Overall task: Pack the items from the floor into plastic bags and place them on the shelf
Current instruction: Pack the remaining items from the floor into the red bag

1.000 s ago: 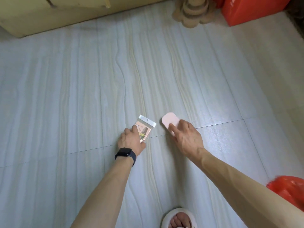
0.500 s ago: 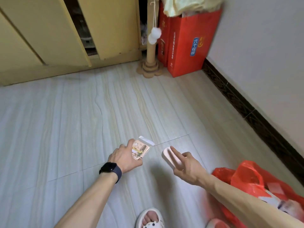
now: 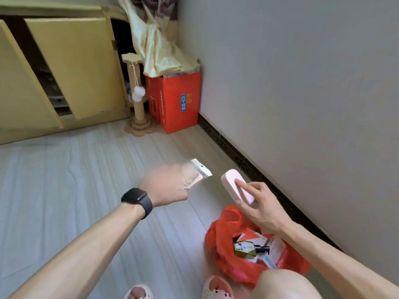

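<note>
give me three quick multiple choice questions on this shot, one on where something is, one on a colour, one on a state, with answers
1. Where is the red plastic bag?
A) on the floor, near the right hand
B) on a shelf
C) on a chair

2. What colour is the oblong item in the right hand?
A) green
B) pink
C) black

3. What state is the small packet in?
A) lying flat on the floor
B) held up by the left hand
C) inside the bag

Answers:
1 A: the bag sits open on the floor, just below that hand in the view.
2 B: its whole visible surface is pale pink.
3 B: the blurred hand grips it above the floor.
</note>
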Available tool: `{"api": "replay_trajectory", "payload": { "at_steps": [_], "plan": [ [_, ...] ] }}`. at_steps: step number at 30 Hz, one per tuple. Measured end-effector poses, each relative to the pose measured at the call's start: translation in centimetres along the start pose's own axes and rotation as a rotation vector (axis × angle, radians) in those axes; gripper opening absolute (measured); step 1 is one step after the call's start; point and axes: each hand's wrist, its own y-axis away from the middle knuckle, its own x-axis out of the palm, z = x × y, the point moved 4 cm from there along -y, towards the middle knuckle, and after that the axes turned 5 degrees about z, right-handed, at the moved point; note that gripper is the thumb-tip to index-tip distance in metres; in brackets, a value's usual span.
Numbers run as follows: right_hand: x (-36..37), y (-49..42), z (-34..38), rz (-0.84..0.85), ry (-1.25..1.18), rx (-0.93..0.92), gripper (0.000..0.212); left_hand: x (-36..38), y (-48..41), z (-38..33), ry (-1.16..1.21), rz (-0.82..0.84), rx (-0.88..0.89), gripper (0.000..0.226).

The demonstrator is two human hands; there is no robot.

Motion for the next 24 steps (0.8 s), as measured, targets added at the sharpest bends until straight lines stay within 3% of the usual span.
{"api": "replay_trajectory", "payload": {
  "at_steps": [3,8,10,13,20,22,24],
  "plan": [
    [0.9,4.2,-2.8,-0.132,-0.313,0.149,0.050,2.2,0.3,-3.7,0.097,0.036,0.017,0.063],
    [6.4,10.6,-8.3,-0.267,-0.651,0.437,0.048,8.8,2.3,-7.8,0.522,0.128,-0.077,0.046],
    [8.1,12.3,-9.7,-0.254,-0.590,0.562,0.049,11.6,3.4,-8.9,0.569,0.186,-0.080,0.046],
    [9.5,12.6,-11.4,-0.082,-0.357,0.671,0.053,14.2,4.4,-9.9,0.520,0.256,-0.059,0.054],
    [11.0,10.6,-13.6,0.201,-0.041,0.653,0.055,15.8,4.3,-11.7,0.301,0.304,0.069,0.068],
    [11.2,10.8,-13.9,0.191,-0.063,0.655,0.049,15.8,4.2,-12.3,0.263,0.283,0.114,0.065],
    [10.2,11.0,-13.2,0.034,-0.253,0.655,0.036,16.0,4.1,-12.8,0.176,0.239,0.166,0.063]
  ]
}}
